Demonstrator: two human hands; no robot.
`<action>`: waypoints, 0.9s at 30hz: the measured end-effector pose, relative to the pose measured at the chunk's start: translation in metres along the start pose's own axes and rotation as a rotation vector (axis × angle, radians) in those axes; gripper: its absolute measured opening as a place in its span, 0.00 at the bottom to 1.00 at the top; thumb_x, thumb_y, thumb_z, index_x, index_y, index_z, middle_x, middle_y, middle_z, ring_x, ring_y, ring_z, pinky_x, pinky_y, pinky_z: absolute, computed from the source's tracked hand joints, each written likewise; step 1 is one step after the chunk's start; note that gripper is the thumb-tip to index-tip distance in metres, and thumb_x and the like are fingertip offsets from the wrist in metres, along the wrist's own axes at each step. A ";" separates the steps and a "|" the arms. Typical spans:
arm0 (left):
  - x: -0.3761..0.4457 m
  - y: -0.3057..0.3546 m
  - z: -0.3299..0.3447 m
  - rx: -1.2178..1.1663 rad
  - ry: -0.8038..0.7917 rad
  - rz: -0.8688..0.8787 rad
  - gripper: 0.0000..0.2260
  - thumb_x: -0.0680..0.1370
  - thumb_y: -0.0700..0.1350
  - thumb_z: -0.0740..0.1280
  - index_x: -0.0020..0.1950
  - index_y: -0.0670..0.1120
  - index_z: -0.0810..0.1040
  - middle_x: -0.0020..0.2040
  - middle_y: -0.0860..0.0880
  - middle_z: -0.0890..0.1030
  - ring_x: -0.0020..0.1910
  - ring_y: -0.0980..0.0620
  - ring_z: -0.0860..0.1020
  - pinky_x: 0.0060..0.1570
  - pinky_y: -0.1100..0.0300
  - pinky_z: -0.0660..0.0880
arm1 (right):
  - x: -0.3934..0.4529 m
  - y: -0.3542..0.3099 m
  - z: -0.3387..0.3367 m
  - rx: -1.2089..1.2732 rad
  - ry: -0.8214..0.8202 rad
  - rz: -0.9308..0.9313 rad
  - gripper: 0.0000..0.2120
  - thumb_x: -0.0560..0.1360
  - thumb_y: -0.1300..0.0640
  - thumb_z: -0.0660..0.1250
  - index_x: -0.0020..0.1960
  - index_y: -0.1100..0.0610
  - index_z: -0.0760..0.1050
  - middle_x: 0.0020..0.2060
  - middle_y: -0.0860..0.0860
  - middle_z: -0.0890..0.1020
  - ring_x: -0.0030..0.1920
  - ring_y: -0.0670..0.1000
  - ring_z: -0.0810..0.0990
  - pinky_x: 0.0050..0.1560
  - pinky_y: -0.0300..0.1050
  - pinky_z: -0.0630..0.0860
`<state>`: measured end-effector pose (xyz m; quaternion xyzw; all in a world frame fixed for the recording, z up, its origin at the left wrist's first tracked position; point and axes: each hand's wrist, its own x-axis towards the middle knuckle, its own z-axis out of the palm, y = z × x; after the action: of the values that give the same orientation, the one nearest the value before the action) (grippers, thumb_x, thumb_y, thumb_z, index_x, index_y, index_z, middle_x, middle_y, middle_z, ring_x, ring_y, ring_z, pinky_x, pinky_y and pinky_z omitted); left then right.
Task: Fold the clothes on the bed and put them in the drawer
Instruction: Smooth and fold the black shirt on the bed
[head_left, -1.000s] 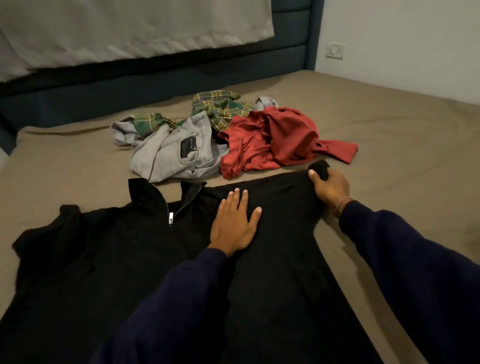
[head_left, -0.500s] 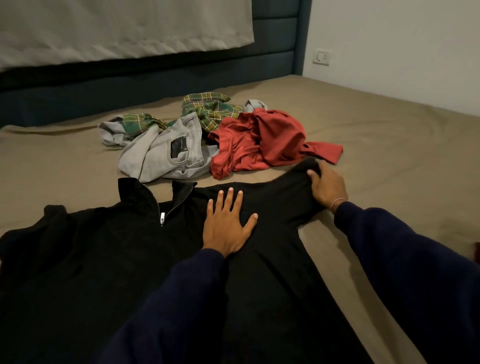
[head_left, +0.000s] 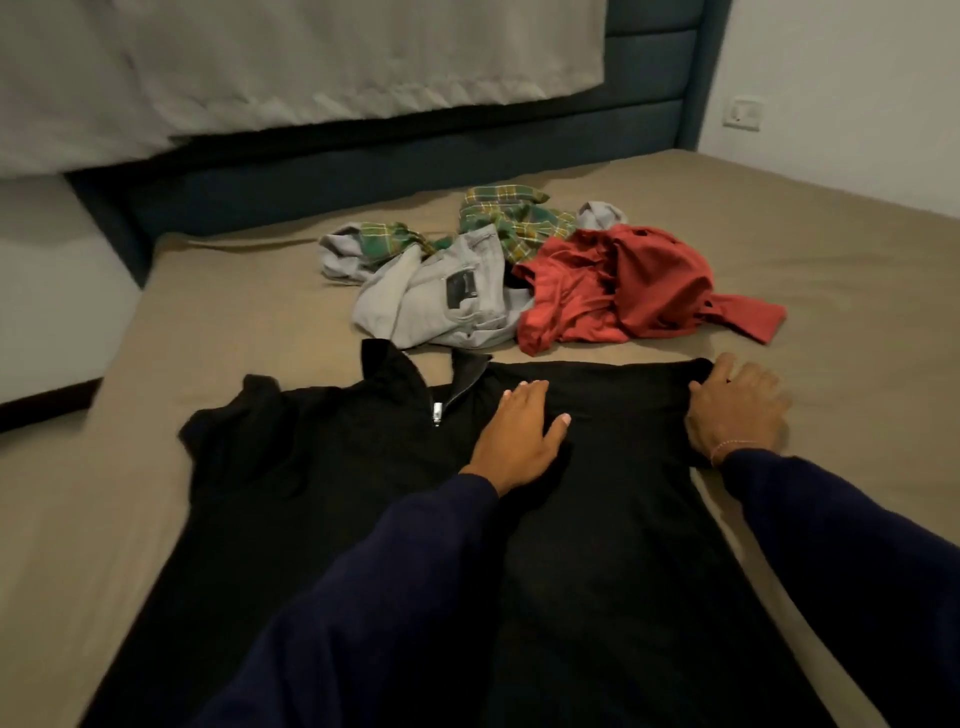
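At the far left a grey wall (head_left: 47, 291) meets the tan bed (head_left: 208, 322), with a pale curtain (head_left: 260, 73) hanging over the dark headboard (head_left: 363, 166) behind it. Your black top (head_left: 311, 467) lies spread flat on the bed in front of you, collar and zip (head_left: 437, 414) pointing away, its left sleeve bunched near the bed's edge. Your left hand (head_left: 519, 436) lies flat on the top just right of the zip, fingers straight and together, thumb out, pressing down and gripping nothing. Beyond it sits the unfolded pile: grey jeans (head_left: 441, 301), a green plaid shirt (head_left: 509, 218) behind them, and a red garment (head_left: 613, 286) touching the jeans on their right. Your right hand (head_left: 737, 410) rests at the top's right shoulder, where the sleeve is folded in; its fingers are spread and lightly bent over the fold, thumb on the cloth, but you can't tell whether it pinches the fabric. A wall socket (head_left: 743, 113) sits far right.
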<state>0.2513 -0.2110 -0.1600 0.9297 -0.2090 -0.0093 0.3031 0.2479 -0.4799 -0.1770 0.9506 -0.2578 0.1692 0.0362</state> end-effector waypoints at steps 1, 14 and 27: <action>-0.012 -0.006 -0.012 -0.061 0.085 0.005 0.25 0.84 0.53 0.61 0.77 0.42 0.64 0.75 0.43 0.69 0.76 0.46 0.65 0.76 0.52 0.61 | -0.008 -0.016 -0.006 0.037 0.090 -0.076 0.20 0.81 0.51 0.60 0.65 0.66 0.69 0.57 0.70 0.74 0.58 0.70 0.74 0.56 0.64 0.72; -0.147 -0.242 -0.202 -0.023 0.522 -1.029 0.34 0.73 0.64 0.70 0.65 0.38 0.73 0.63 0.37 0.75 0.61 0.38 0.74 0.59 0.44 0.76 | -0.161 -0.340 -0.102 0.693 -0.275 -1.014 0.12 0.82 0.53 0.63 0.61 0.58 0.73 0.56 0.57 0.76 0.56 0.57 0.76 0.58 0.53 0.74; -0.140 -0.305 -0.252 -0.864 0.753 -0.913 0.10 0.80 0.40 0.66 0.60 0.38 0.75 0.53 0.42 0.80 0.50 0.43 0.81 0.52 0.48 0.82 | -0.212 -0.405 -0.050 0.464 -0.444 -0.851 0.46 0.71 0.19 0.43 0.81 0.41 0.41 0.82 0.53 0.48 0.81 0.55 0.44 0.79 0.60 0.38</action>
<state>0.2764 0.2077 -0.1424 0.6618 0.3398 0.1041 0.6601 0.2648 -0.0203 -0.1945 0.9671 0.1934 -0.0132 -0.1648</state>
